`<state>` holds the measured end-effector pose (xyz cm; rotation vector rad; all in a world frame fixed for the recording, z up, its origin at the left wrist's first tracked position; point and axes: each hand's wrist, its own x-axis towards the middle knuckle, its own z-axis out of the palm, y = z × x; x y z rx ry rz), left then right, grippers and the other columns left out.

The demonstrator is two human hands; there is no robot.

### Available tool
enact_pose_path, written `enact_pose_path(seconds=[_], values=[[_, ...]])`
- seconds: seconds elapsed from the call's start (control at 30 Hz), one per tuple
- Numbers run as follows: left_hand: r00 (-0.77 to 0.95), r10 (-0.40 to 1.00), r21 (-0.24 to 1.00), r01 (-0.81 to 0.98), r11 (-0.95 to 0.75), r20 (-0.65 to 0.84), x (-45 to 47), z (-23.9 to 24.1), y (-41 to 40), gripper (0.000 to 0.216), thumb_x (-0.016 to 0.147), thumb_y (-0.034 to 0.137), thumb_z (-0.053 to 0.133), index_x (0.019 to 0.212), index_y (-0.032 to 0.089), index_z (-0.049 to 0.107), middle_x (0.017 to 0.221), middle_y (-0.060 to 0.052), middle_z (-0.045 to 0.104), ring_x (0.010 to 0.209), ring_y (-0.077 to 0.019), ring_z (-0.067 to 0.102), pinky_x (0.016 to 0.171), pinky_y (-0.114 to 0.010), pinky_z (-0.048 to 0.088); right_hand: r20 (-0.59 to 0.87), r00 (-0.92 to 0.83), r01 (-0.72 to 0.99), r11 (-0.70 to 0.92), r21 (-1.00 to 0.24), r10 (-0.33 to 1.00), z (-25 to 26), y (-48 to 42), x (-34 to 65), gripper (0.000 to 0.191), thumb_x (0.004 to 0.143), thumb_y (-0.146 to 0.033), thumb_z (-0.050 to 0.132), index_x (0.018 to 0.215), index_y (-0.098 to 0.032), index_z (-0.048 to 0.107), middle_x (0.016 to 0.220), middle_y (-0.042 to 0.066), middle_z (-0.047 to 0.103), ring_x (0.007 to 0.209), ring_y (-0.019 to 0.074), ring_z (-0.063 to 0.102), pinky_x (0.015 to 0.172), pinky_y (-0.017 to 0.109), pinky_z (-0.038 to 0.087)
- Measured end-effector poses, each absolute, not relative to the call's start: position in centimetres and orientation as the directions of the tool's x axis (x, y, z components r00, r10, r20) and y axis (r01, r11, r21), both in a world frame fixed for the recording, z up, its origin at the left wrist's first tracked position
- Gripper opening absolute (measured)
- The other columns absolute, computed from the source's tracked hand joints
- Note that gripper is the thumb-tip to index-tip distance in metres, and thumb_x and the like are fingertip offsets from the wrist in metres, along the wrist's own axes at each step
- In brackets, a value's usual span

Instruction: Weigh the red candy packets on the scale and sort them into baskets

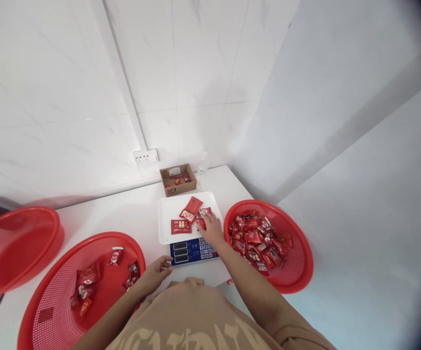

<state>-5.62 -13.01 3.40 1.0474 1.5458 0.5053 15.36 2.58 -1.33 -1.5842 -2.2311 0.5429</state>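
Note:
A white weighing scale (166,214) with a blue keypad stands in the middle of the white table. Several red packets (190,210) lie on its pan. My right hand (212,229) rests on the pan's right side, fingers closed on a small red packet (201,223). My left hand (156,274) lies on the table just left of the scale's front, fingers loosely curled, and nothing shows in it. A red basket (297,272) to the right is heaped with red sweets packets. Another red basket (57,291) to the left holds a few packets.
A third red basket (13,243) sits at the far left edge. A small cardboard box (178,180) with a few red packets stands behind the scale, near a wall socket (145,156). White tiled walls close in at the back and right.

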Motion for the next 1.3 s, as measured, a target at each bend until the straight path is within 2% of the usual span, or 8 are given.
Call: enact_pose_path(seconds=[0.13, 0.3, 0.43, 0.6, 0.83, 0.97, 1.17, 1.3], values=[[0.054, 0.851, 0.783, 0.426, 0.453, -0.522, -5.5, 3.5, -12.8, 0.047, 0.068, 0.044, 0.054, 0.106, 0.017, 0.054, 0.092, -0.005, 0.063, 0.084, -0.0178, 0.059, 0.082, -0.032, 0.044, 0.055, -0.384, 0.786, 0.357, -0.504, 0.922, -1.1, 1.5, 15.3, 0.043, 0.081, -0.034, 0.054, 0.123, -0.023, 0.052, 0.131, 0.009, 0.049, 0.127, 0.0291, 0.033, 0.106, 0.050, 0.018], [0.051, 0.848, 0.759, 0.476, 0.444, -0.527, -5.6, 3.2, -12.8, 0.045, 0.069, 0.043, 0.052, 0.108, 0.018, 0.055, 0.095, -0.004, 0.064, 0.086, -0.0176, 0.060, 0.084, -0.031, 0.044, 0.083, -0.380, 0.703, 0.346, -0.621, 0.921, -0.2, 0.8, 15.2, 0.027, 0.084, -0.020, 0.042, 0.105, -0.020, 0.059, 0.106, 0.008, 0.062, 0.101, 0.0203, 0.053, 0.094, 0.036, 0.035], [0.058, 0.850, 0.762, 0.478, 0.436, -0.523, -5.7, 3.0, -12.9, 0.044, 0.071, 0.039, 0.050, 0.109, 0.016, 0.054, 0.095, -0.005, 0.063, 0.088, -0.0172, 0.060, 0.085, -0.031, 0.044, 0.059, -0.205, 0.592, 0.172, -0.788, 0.977, 0.1, 1.0, 15.7, 0.026, 0.089, -0.033, 0.036, 0.101, -0.019, 0.055, 0.093, 0.006, 0.064, 0.086, 0.0190, 0.057, 0.076, 0.030, 0.043], [0.058, 0.849, 0.749, 0.506, 0.428, -0.524, -5.7, 3.1, -12.9, 0.041, 0.072, 0.036, 0.049, 0.109, 0.017, 0.053, 0.097, -0.005, 0.064, 0.090, -0.0174, 0.061, 0.086, -0.030, 0.044, -0.078, -0.057, 0.606, -0.028, -0.795, 0.995, -0.2, 1.0, 16.1, 0.029, 0.086, -0.044, 0.039, 0.098, -0.022, 0.054, 0.080, 0.003, 0.064, 0.074, 0.0199, 0.059, 0.066, 0.028, 0.042], [0.051, 0.869, 0.733, 0.563, 0.381, -0.491, -5.9, 2.6, -13.1, 0.040, 0.075, 0.034, 0.046, 0.110, 0.017, 0.053, 0.099, -0.007, 0.065, 0.088, -0.0172, 0.062, 0.084, -0.030, 0.046, -0.086, -0.101, 0.585, -0.010, -0.811, 0.991, 0.0, 1.3, 15.9, 0.033, 0.084, -0.049, 0.041, 0.099, -0.025, 0.057, 0.083, 0.002, 0.066, 0.078, 0.0199, 0.061, 0.071, 0.030, 0.044], [0.062, 0.870, 0.696, 0.629, 0.346, -0.489, -6.0, 2.3, -13.3, 0.041, 0.078, 0.030, 0.042, 0.114, 0.015, 0.053, 0.102, -0.009, 0.065, 0.090, -0.0164, 0.062, 0.084, -0.029, 0.048, -0.012, -0.149, 0.593, 0.079, -0.801, 0.989, -0.4, 2.2, 15.8, 0.044, 0.082, -0.047, 0.046, 0.118, -0.023, 0.052, 0.107, 0.008, 0.064, 0.091, 0.0219, 0.061, 0.079, 0.034, 0.046], [-0.014, 0.991, 0.396, 0.916, 0.067, -0.136, -7.7, 2.3, -14.3, 0.046, 0.079, 0.022, 0.043, 0.125, 0.020, 0.051, 0.137, -0.011, 0.047, 0.131, -0.0263, 0.035, 0.108, -0.046, 0.026, 0.237, -0.112, 0.620, 0.254, -0.742, 0.965, -1.2, 2.5, 16.8, 0.040, 0.083, -0.035, 0.044, 0.117, -0.015, 0.054, 0.115, 0.014, 0.060, 0.104, 0.0249, 0.055, 0.092, 0.042, 0.043], [-0.236, 0.970, 0.221, 0.944, 0.244, -0.061, -9.8, 1.4, -15.3, 0.062, 0.076, 0.024, 0.048, 0.137, 0.015, 0.037, 0.150, -0.017, 0.023, 0.139, -0.0315, 0.015, 0.108, -0.050, 0.021, 0.315, -0.095, 0.658, 0.298, -0.692, 0.944, -1.2, 1.7, 18.4, 0.036, 0.085, -0.033, 0.041, 0.112, -0.014, 0.057, 0.111, 0.014, 0.061, 0.106, 0.0248, 0.053, 0.096, 0.044, 0.040]])
